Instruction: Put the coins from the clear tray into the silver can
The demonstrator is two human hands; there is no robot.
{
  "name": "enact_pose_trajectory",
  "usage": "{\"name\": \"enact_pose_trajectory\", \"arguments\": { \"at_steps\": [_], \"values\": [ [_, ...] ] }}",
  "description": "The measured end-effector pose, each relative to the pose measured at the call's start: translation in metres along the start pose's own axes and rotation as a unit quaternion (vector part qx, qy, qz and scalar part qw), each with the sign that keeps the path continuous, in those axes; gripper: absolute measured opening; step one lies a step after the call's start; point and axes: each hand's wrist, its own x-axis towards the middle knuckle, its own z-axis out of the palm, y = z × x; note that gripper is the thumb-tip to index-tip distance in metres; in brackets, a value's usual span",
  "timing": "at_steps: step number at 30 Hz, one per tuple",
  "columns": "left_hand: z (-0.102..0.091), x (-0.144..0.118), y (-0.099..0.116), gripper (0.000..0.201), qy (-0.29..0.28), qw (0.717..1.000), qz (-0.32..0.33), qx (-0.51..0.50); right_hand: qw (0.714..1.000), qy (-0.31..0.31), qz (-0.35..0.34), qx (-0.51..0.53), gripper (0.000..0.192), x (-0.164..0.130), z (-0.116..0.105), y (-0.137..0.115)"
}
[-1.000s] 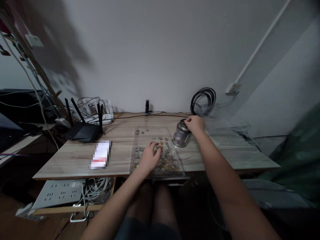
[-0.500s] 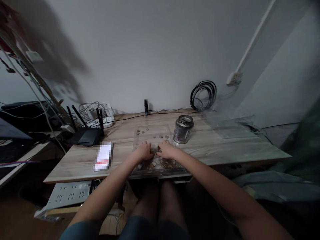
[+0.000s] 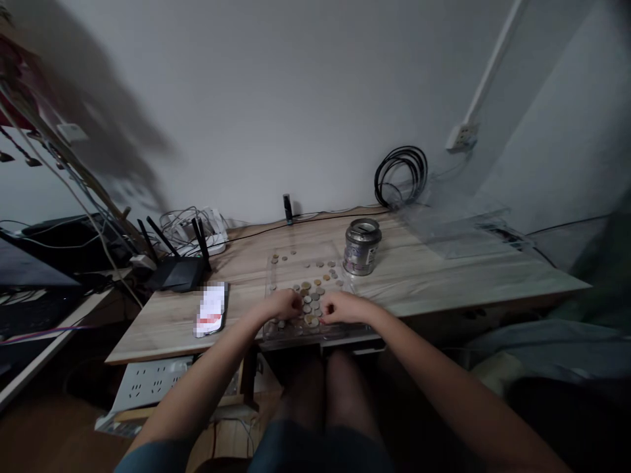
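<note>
Since a second ago, you drew your right hand (image 3: 345, 307) back from the tin can (image 3: 361, 246) and brought it down onto the clear tray (image 3: 274, 263), so that both hands sat together at its near end; your left hand (image 3: 283, 304) stayed over the coins (image 3: 315, 292) and slid a little toward you. Your view also shifted, so the desk (image 3: 434, 276) sat slightly higher and more to the right than before.

Your left hand was curled loosely, fingers bent down onto the coins at the tray's near left part. Your right hand was likewise curled, its fingertips touching coins just beside the left hand. Whether either hand had a coin pinched could not be told; the fingers hid it and the light was dim.

Those coins lay loose in the flat clear tray at the front edge of the desk, most of them in the near half, a few scattered at the far end. That tin can stood upright on the desk just beyond the tray's far right corner, apart from both hands, its top with a dark opening.

To your left on the desk lay a phone (image 3: 211, 310), near the tray, and beyond it a black router (image 3: 178, 272) with raised antennas. A coil of black cable (image 3: 400, 176) hung against the wall behind the can.
</note>
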Motion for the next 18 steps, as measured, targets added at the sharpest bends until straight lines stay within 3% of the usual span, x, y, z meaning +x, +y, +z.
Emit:
{"name": "enact_pose_trajectory", "arguments": {
  "at_steps": [3, 7, 12, 16, 18],
  "values": [
    [0.003, -0.006, -0.004, 0.009, 0.019, 0.999, 0.032, -0.005, 0.999, 0.030, -0.029, 0.024, 0.031, -0.003, 0.001, -0.002],
    [0.006, -0.006, -0.002, 0.023, 0.049, 0.999, 0.003, -0.005, 0.996, 0.018, -0.085, -0.027, 0.061, 0.006, -0.003, -0.009],
    [0.017, -0.010, 0.007, 0.018, 0.043, 0.998, -0.036, 0.012, 0.991, -0.043, -0.110, -0.070, 0.039, 0.020, -0.002, -0.021],
    [0.020, -0.018, 0.010, 0.014, 0.034, 0.999, -0.004, -0.026, 0.992, -0.058, -0.086, -0.077, 0.016, 0.020, 0.000, -0.025],
    [0.021, -0.020, 0.011, 0.015, 0.038, 0.997, -0.001, -0.067, 0.993, -0.069, -0.064, -0.071, 0.016, 0.019, 0.000, -0.025]
  ]
}}
